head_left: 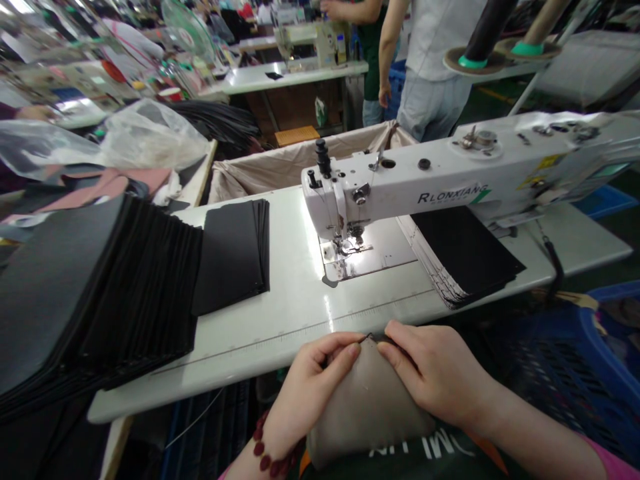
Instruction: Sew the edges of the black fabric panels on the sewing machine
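Both hands pinch the upper edge of a grey-beige fabric piece held just in front of the table's front edge. My left hand grips it with thumb and forefinger, left of a small dark spot at the top. On the other side of that spot, my right hand closes its thumb and fingers on the same edge. Beyond them stands a white sewing machine, its needle area lit over a shiny metal plate. Nothing lies under the presser foot that I can make out.
Left on the white table are a tall stack of black panels and a smaller black stack. More black panels lie under the machine arm. A blue basket sits at the right. Co-workers stand beyond a cloth-lined bin.
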{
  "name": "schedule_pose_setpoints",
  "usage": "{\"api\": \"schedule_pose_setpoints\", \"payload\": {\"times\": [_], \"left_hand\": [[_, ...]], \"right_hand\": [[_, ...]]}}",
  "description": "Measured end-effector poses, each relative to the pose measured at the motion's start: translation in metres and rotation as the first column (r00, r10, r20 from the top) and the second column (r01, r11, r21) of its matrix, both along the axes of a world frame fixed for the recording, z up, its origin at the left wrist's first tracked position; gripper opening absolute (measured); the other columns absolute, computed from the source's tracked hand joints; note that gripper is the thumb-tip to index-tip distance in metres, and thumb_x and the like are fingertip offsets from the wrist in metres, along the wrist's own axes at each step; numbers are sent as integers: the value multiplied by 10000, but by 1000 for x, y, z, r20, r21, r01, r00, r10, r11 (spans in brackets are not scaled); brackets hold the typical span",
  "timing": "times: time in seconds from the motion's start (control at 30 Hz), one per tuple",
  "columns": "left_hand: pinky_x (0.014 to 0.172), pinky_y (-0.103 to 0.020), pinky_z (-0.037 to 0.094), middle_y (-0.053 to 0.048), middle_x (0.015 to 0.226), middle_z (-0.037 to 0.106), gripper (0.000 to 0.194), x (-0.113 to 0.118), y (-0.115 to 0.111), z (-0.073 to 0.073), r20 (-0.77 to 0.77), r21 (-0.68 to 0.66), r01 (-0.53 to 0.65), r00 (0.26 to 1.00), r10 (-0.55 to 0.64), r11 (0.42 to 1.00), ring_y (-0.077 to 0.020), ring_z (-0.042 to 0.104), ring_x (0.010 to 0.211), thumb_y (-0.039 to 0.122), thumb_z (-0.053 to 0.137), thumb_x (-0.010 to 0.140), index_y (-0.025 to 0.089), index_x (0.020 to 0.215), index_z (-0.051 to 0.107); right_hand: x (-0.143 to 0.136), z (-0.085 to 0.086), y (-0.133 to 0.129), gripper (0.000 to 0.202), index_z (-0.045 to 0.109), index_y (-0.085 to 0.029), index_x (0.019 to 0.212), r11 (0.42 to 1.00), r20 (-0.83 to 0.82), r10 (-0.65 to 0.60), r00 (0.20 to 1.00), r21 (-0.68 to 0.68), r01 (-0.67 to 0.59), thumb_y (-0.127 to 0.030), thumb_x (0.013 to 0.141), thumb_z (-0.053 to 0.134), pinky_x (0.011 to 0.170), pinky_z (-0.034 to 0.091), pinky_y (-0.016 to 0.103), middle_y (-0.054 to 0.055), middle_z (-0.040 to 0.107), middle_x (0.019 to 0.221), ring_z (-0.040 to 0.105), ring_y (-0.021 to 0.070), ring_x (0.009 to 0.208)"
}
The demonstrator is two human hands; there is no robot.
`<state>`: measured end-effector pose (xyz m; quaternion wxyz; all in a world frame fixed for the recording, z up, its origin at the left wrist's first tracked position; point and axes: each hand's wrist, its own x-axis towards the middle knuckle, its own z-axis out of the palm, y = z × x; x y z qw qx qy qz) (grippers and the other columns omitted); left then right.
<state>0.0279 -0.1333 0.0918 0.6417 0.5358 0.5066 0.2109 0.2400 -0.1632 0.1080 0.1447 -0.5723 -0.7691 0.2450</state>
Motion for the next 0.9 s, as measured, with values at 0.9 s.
{"api": "schedule_pose_setpoints", "payload": {"times": [0.9], "left_hand": [[620, -240, 467, 5, 789, 703, 138, -16, -24, 29, -308, 542, -62, 913, 267, 838, -157, 622, 685, 333, 615, 886, 246, 936, 709]], "right_hand": [[-16, 9, -5, 241, 530, -218, 845, 937, -561, -257, 787, -343, 61, -447, 912, 562, 532, 338, 240, -45, 516, 682, 443, 107, 589]]}}
